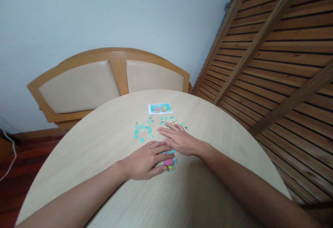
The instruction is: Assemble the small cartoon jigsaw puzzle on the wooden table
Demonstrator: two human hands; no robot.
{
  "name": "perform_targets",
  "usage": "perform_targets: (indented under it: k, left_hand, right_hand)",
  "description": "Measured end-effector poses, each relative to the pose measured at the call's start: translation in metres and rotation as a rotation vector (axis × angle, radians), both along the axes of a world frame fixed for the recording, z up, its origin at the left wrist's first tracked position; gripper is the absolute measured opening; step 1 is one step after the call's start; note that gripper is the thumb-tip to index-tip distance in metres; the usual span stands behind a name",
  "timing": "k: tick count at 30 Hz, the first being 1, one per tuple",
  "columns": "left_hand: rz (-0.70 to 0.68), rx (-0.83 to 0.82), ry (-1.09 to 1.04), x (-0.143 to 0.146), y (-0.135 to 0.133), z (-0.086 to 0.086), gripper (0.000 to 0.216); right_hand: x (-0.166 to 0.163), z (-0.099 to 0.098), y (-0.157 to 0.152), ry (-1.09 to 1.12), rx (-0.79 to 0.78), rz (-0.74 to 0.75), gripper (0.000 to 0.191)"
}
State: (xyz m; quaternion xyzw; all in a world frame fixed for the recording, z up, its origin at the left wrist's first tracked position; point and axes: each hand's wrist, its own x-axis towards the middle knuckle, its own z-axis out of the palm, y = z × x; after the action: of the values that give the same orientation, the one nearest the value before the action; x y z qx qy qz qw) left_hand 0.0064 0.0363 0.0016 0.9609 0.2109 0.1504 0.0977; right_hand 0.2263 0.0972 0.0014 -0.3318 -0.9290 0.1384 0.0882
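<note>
My left hand [148,159] lies flat on the round table [104,145], fingers stretched out over a joined patch of puzzle pieces [170,164] with pink and teal colours. Just beyond it, my right hand [177,138] rests palm down with fingers spread, touching the table beside loose teal puzzle pieces [143,130]. More loose pieces [168,119] lie past its fingertips. A small picture card [160,108] showing cartoon figures sits farther back on the table. Neither hand grips anything.
A wooden headboard with two beige padded panels [109,79] leans on the pale wall behind the table. A slatted wooden frame [273,58] stands tilted at the right. A white cable [10,151] hangs at the far left above the dark wood floor.
</note>
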Motion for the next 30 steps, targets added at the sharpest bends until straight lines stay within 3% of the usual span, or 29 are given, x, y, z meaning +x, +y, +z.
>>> perform_targets:
  k: [5,12,24,30]
  left_hand:
    - [-0.010,0.007,-0.003,-0.001,0.001,0.000,0.041]
    - [-0.016,0.004,-0.002,-0.002,0.001,0.000,0.041]
    - [-0.014,-0.017,0.002,-0.003,0.001,0.001,0.041]
    - [-0.007,-0.014,0.009,-0.004,0.000,0.001,0.042]
  right_hand:
    - [-0.004,-0.003,0.016,-0.005,0.064,-0.195,0.058]
    - [0.010,-0.011,0.028,-0.005,0.104,-0.301,0.051]
    - [0.035,-0.016,-0.001,0.117,0.079,-0.265,0.048]
    - [0.048,-0.004,-0.009,0.069,0.194,-0.117,0.026]
